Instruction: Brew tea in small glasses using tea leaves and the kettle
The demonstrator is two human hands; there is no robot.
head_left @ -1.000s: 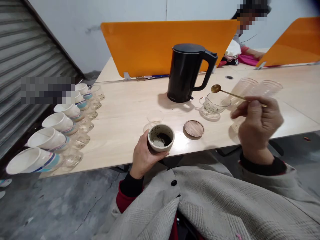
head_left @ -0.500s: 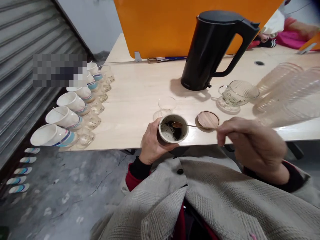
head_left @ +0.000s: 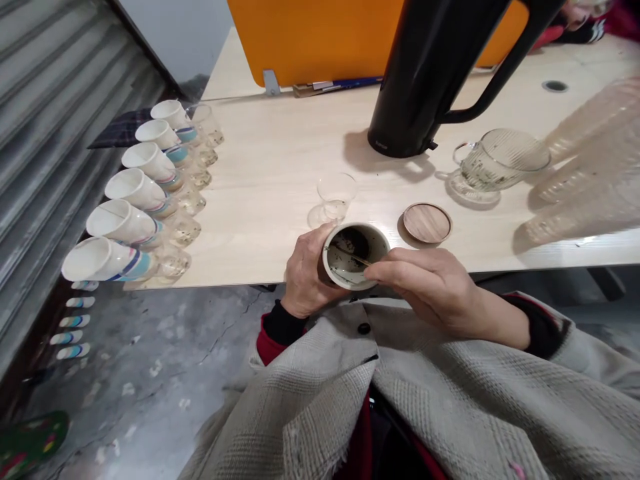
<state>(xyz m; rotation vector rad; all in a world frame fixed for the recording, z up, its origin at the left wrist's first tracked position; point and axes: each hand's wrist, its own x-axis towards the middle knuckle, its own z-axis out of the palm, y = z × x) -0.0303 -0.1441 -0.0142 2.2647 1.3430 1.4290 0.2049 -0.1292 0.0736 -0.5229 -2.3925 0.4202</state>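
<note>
My left hand is wrapped round a small pale jar, tilted so that its open mouth faces me. Inside lie dark loose tea leaves, with bits stuck to the wall. Pinched in my right hand is a thin metal spoon; its handle reaches into the jar, and its bowl cannot be made out. The fingertips of that hand are at the jar's rim. Just beyond the jar stands a clear plastic cup, and a round wooden lid lies to its right.
A black kettle stands behind. To the right are a ribbed glass cup with leaf bits and stacks of clear cups. Paper cups and clear cups line the left edge. An orange partition crosses the back.
My right hand has moved left, in to the jar's rim, and the spoon now sits deeper in the jar. The jar's mouth is tilted differently. The camera view has shifted.
</note>
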